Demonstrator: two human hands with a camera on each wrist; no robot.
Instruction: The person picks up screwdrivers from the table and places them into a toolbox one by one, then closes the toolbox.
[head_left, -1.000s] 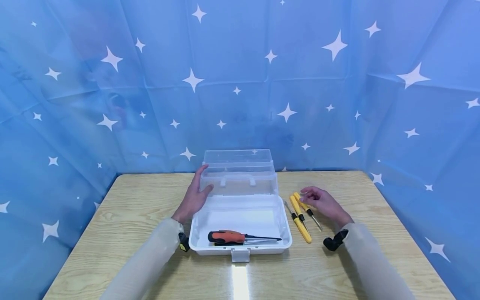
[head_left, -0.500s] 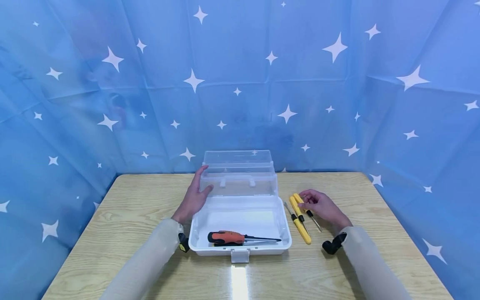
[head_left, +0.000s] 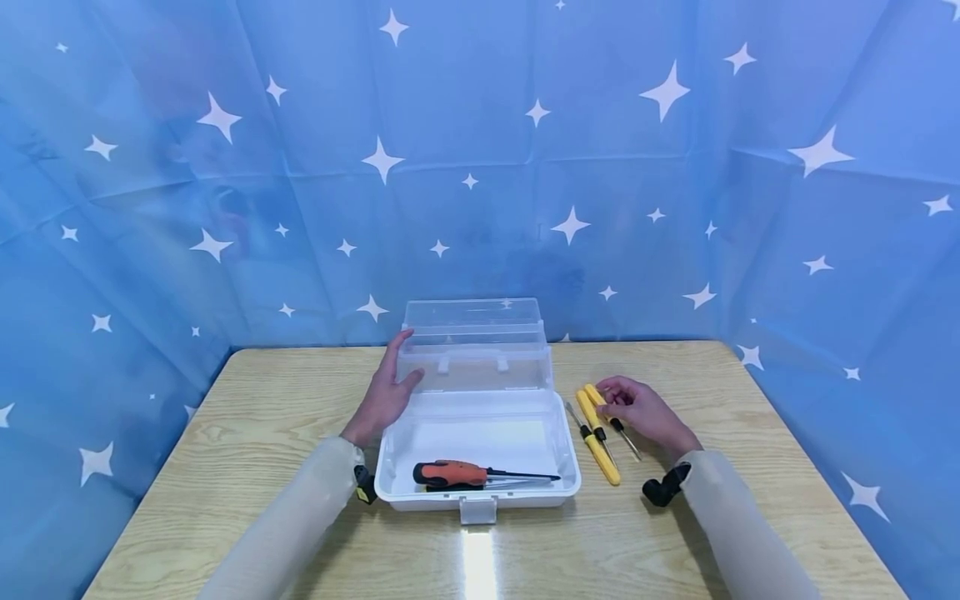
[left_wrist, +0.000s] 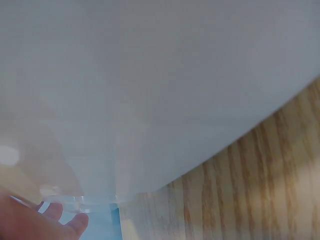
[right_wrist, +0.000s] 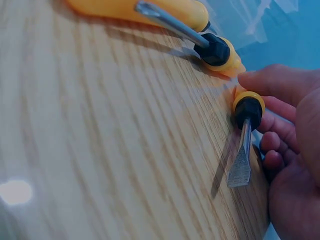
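Note:
In the head view, a white toolbox stands with its clear lid raised. My left hand grips the lid's left side, thumb over the inner face. An orange-and-black screwdriver lies in the box along the front, over another tool mostly hidden beneath it. To the box's right, my right hand pinches the yellow handle of a flathead screwdriver; its flat tip shows in the right wrist view, low over the wood. Two more yellow-handled screwdrivers lie just left of it.
The toolbox and screwdrivers are on a wooden table. A blue curtain with white stars hangs behind its back edge and down both sides. The toolbox latch hangs at the front.
My right hand has come down slightly and its fingers have closed on the nearest yellow screwdriver's handle. The left hand stays on the lid.

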